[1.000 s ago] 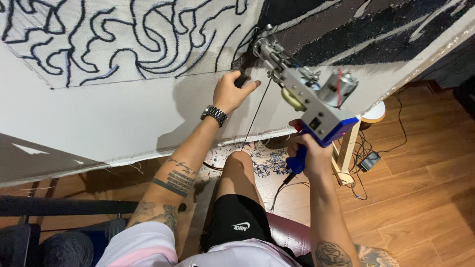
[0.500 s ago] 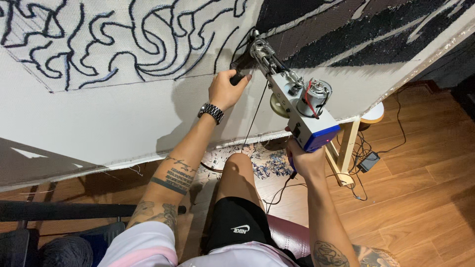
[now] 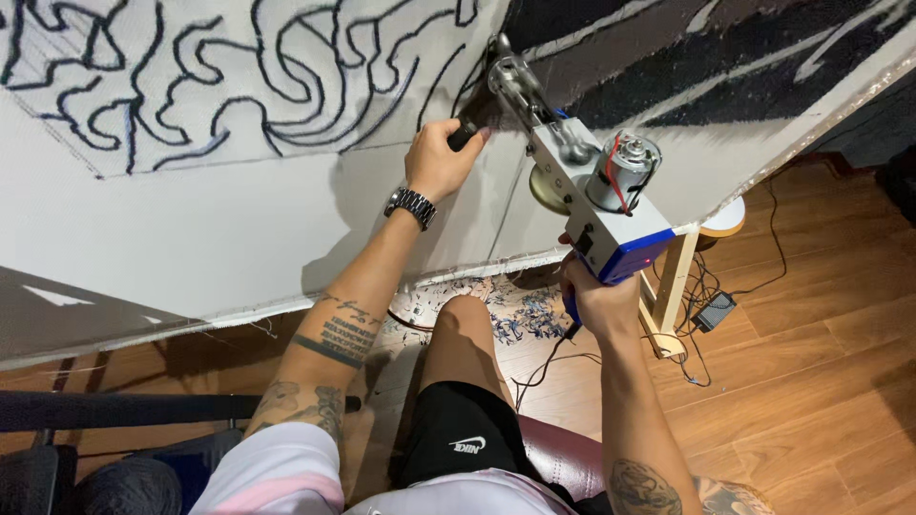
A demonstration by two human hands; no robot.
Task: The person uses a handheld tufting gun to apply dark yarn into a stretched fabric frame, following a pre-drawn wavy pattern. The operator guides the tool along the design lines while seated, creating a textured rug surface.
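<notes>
Your left hand (image 3: 441, 157) is clenched on the front grip of the tufting gun (image 3: 572, 167), steadying its needle against the stretched white cloth (image 3: 239, 229) near its lower edge; your right hand (image 3: 599, 298) grasps the blue rear handle, bearing the weight.

A rug-making workshop is showing here: a stretched white cloth (image 3: 239, 238) bearing black yarn outlines, a tufting gun (image 3: 582, 191), and yarn scraps (image 3: 520, 310) littering the wooden floor (image 3: 811, 381).
</notes>
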